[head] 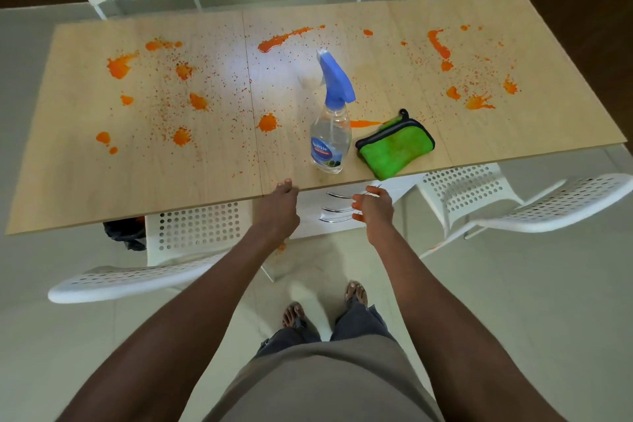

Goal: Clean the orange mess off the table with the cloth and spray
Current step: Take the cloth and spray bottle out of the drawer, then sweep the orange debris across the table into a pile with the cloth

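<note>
Right, the orange mess (118,67) is spattered across the whole table (102,188), untouched. The spray bottle (330,120) stands upright near my edge, the green cloth (394,147) just beside it, overhanging slightly. My left hand (281,204) and right hand (373,207) are both loosely open, empty. I'd take the bottle by its neck, trigger facing away.

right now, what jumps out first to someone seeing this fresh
Orange splatters cover the pale wooden table from end to end. Near its front edge stand a clear spray bottle with a blue trigger and a folded green cloth, with the left hand and right hand empty just below.
</note>
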